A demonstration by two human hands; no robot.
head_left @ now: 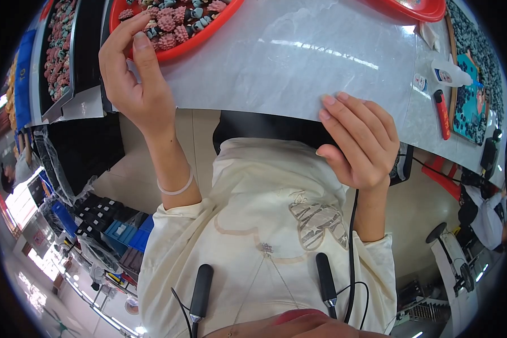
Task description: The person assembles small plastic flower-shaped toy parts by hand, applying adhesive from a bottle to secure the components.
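Observation:
My left hand [136, 84] reaches over the near rim of a red tray [208, 34] at the upper left. Its thumb and forefinger are apart above small pink bumpy pieces [167, 22], mixed with dark and pale blue ones. I see nothing between these fingers; the other fingertips are partly hidden. A pale bangle [176, 187] circles my left wrist. Near the front edge of the grey marbled table [253, 73], my right hand [361, 141] is open and empty, its fingers stretched side by side and the thumb apart, fingertips at the tabletop.
A second red tray [428, 10] stands at the far right. Nearby are a white squeeze bottle [449, 74], a red marker-like tool [442, 114] and a framed blue picture panel [467, 96]. Far left, a dark-framed bin [59, 50] holds similar pieces. A black cable [352, 248] hangs beside my right arm.

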